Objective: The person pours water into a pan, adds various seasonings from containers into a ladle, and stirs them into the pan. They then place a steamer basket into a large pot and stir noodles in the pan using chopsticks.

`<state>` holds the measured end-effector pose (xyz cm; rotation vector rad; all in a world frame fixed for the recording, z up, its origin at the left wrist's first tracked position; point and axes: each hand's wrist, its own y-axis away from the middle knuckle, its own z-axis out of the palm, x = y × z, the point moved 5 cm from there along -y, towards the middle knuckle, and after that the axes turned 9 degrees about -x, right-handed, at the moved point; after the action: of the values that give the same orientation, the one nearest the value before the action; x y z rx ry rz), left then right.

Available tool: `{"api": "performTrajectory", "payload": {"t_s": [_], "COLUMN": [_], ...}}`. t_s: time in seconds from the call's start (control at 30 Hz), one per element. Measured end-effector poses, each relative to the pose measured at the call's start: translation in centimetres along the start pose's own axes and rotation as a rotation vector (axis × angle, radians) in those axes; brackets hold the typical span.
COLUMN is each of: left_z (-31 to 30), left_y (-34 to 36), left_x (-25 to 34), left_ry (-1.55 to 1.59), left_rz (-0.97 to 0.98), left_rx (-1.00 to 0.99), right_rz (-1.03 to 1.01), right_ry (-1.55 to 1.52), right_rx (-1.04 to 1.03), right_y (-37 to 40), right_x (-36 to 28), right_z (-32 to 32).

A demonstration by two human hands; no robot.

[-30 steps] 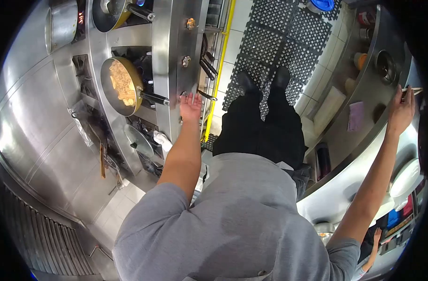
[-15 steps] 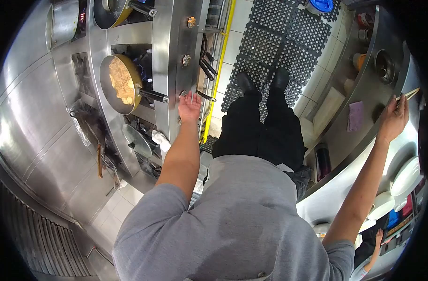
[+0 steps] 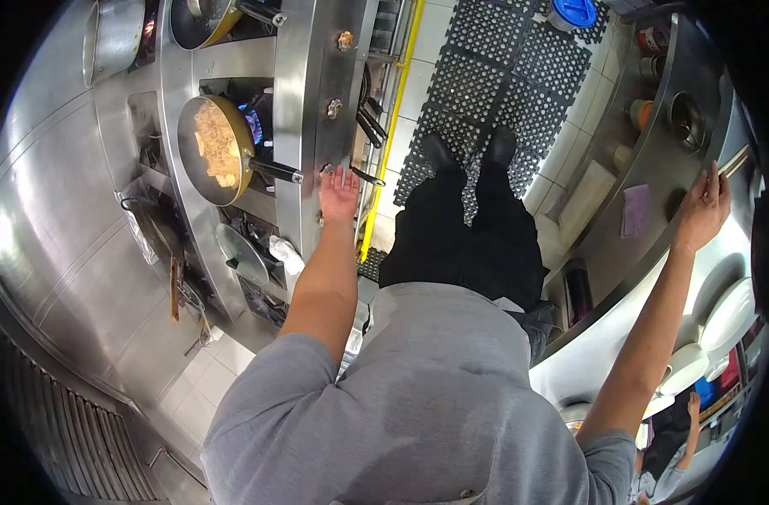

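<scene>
My left hand (image 3: pixel 340 195) is palm up with fingers stretched out, its fingertips right at a stove knob (image 3: pixel 326 169) on the steel front panel. Just beyond it is the black handle of a frying pan (image 3: pixel 201 172), which holds tan food with yellow pieces. A blue burner flame (image 3: pixel 253 123) shows beside the pan's edge. Over on the right, my right hand (image 3: pixel 704 206) is closed around thin wooden sticks that look like chopsticks (image 3: pixel 735 162), above the counter.
Another pan (image 3: pixel 201 25), a tall pot (image 3: pixel 115 42) and a glass lid (image 3: pixel 243 252) stand on the stove. A purple cloth (image 3: pixel 635 212) and white plates (image 3: pixel 727 316) lie at the right. A yellow pipe (image 3: pixel 399 126) runs along the stove. Another person's arm (image 3: pixel 692 427) shows lower right.
The blue flame beside the pan has become bright. My right hand and the sticks have shifted slightly; my left hand stays at the knob. The other person's arm has moved up.
</scene>
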<state>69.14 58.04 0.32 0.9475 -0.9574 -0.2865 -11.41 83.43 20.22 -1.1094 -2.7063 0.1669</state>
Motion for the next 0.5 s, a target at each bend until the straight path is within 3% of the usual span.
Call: {"api": "performTrajectory", "payload": {"t_s": [0.5], "left_z": [-0.37], "left_y": [-0.17], "left_x": [0.36], "left_ry": [-0.073], "left_rz": [-0.019], "left_rx": [0.016], "right_rz": [0.079], "right_ry": [-0.072], "right_rx": [0.039], "right_y": [0.27], "right_x": [0.73], "right_z": [-0.14]}}
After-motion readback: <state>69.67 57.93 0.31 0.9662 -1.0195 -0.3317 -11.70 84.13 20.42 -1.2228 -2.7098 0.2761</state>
